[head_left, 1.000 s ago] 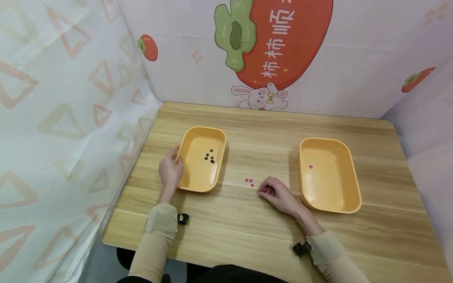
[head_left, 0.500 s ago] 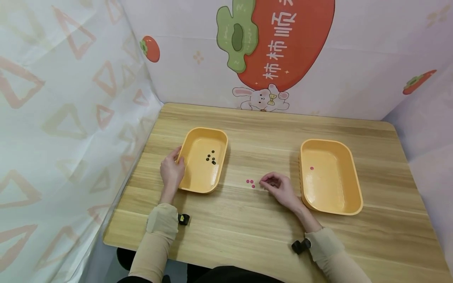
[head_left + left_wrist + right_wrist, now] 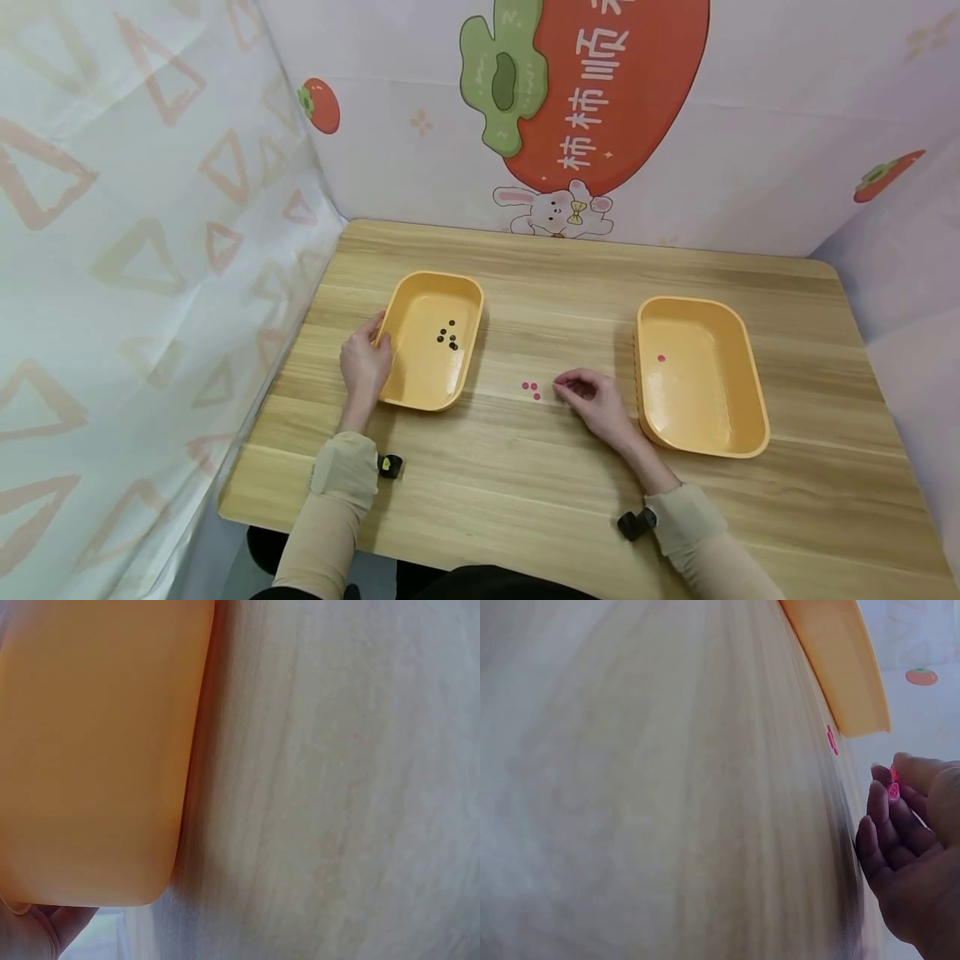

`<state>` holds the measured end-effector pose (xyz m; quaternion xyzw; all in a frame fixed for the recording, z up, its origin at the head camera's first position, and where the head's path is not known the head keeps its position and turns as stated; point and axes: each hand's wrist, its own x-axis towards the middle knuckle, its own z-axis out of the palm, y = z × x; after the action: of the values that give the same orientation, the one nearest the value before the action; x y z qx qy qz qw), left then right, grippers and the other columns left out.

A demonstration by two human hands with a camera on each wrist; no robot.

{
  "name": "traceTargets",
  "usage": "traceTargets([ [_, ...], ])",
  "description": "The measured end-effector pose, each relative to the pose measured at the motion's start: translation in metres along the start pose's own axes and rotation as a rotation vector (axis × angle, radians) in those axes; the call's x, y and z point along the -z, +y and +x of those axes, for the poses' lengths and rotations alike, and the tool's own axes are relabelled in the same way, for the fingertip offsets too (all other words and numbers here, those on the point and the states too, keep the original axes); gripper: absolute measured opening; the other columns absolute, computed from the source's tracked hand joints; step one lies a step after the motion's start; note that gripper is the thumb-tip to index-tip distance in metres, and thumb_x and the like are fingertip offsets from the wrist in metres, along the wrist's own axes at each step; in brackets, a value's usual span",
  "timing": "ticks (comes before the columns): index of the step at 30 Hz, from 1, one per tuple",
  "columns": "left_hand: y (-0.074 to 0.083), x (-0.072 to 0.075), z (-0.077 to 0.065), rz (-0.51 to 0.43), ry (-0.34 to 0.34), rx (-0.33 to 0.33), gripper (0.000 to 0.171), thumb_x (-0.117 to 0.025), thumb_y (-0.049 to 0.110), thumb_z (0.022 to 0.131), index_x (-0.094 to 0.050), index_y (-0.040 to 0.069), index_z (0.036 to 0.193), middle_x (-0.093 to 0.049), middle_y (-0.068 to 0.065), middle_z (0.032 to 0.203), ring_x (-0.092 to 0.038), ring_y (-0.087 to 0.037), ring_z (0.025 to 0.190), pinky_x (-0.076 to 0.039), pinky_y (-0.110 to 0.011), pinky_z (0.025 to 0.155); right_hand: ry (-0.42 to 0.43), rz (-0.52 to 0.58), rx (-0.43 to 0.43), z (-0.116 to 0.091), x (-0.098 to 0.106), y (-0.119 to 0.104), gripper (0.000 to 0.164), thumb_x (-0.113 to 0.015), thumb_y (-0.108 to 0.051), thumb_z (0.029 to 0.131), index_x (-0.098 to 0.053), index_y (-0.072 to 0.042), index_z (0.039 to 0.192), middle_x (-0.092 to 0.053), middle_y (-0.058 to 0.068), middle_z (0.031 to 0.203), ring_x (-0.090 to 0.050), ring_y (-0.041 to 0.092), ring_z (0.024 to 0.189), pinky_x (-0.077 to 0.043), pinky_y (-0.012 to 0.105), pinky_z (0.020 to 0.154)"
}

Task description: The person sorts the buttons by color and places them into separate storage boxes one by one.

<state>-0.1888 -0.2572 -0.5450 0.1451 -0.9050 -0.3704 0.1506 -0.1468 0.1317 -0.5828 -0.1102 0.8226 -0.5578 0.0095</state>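
Observation:
My left hand [image 3: 365, 360] grips the left rim of a yellow-orange plastic bin [image 3: 408, 379], thumb over the edge. Inside that bin lie several small dark round pieces [image 3: 440, 339], too small to identify. In the right wrist view, my right hand [image 3: 919, 832] pinches a pink button [image 3: 895, 772] between thumb and forefinger. A second pink button [image 3: 893, 792] with visible holes shows just below it, against the fingers. Left of the right fingertips, a few loose pink buttons [image 3: 534, 386] lie on the table.
Another yellow-orange bin [image 3: 701, 400] stands to the right of my right hand, with one pink button [image 3: 662, 358] in it. Both bins rest on a wood-grain table [image 3: 495, 483]. A printed curtain [image 3: 405, 167] hangs behind the table's far edge.
My right hand has lifted slightly from the tabletop and moved a little away from my body, still pinching. My left hand stays on the bin. The head view has shifted slightly.

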Motion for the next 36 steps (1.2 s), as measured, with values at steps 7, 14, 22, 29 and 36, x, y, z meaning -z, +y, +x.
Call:
traceTargets([
  [7, -0.0008, -0.0007, -0.0003, -0.01, -0.012, 0.021, 0.042, -0.067, 0.005, 0.103, -0.072, 0.009, 0.144, -0.074, -0.028, 0.137, -0.075, -0.047, 0.125, -0.059, -0.063, 0.106, -0.009, -0.087, 0.052, -0.002, -0.0015, 0.0035, 0.004, -0.081, -0.001, 0.097, -0.081, -0.001, 0.1, -0.079, 0.014, 0.089, -0.057, -0.001, 0.075, -0.049, 0.018, 0.066],
  [14, -0.0012, -0.0008, -0.0008, -0.009, -0.016, 0.021, 0.042, -0.066, 0.004, 0.103, -0.072, 0.009, 0.144, -0.073, -0.028, 0.139, -0.074, -0.047, 0.126, -0.059, -0.063, 0.107, 0.004, -0.138, 0.078, -0.0025, -0.0039, 0.0051, 0.009, -0.085, 0.0, 0.092, -0.084, -0.006, 0.099, -0.083, 0.01, 0.094, -0.069, 0.005, 0.083, -0.054, 0.016, 0.074],
  [22, -0.0011, -0.0008, -0.0011, -0.007, -0.02, 0.026, 0.042, -0.066, 0.005, 0.103, -0.072, 0.009, 0.145, -0.074, -0.028, 0.137, -0.074, -0.047, 0.126, -0.058, -0.063, 0.107, 0.043, -0.077, 0.049, -0.0009, -0.0076, 0.0052, 0.012, -0.088, -0.003, 0.091, -0.087, -0.008, 0.101, -0.086, 0.009, 0.1, -0.077, 0.011, 0.095, -0.054, 0.011, 0.087],
  [29, -0.0017, -0.001, 0.0004, 0.001, -0.028, 0.033, 0.042, -0.065, 0.006, 0.104, -0.071, 0.009, 0.146, -0.073, -0.028, 0.139, -0.074, -0.046, 0.128, -0.058, -0.063, 0.109, 0.115, 0.048, -0.027, 0.0014, -0.0086, 0.0055, 0.007, -0.085, 0.001, 0.093, -0.081, 0.001, 0.098, -0.08, 0.021, 0.092, -0.067, 0.0, 0.08, -0.053, 0.012, 0.075],
  [36, -0.0019, -0.0014, 0.001, 0.009, -0.034, 0.03, 0.043, -0.065, 0.006, 0.105, -0.07, 0.01, 0.147, -0.071, -0.027, 0.141, -0.072, -0.047, 0.13, -0.059, -0.063, 0.107, 0.128, 0.042, -0.031, 0.0039, -0.0075, 0.0047, 0.017, -0.082, 0.007, 0.092, -0.08, 0.004, 0.108, -0.079, 0.021, 0.097, -0.064, 0.003, 0.086, -0.054, 0.018, 0.08],
])
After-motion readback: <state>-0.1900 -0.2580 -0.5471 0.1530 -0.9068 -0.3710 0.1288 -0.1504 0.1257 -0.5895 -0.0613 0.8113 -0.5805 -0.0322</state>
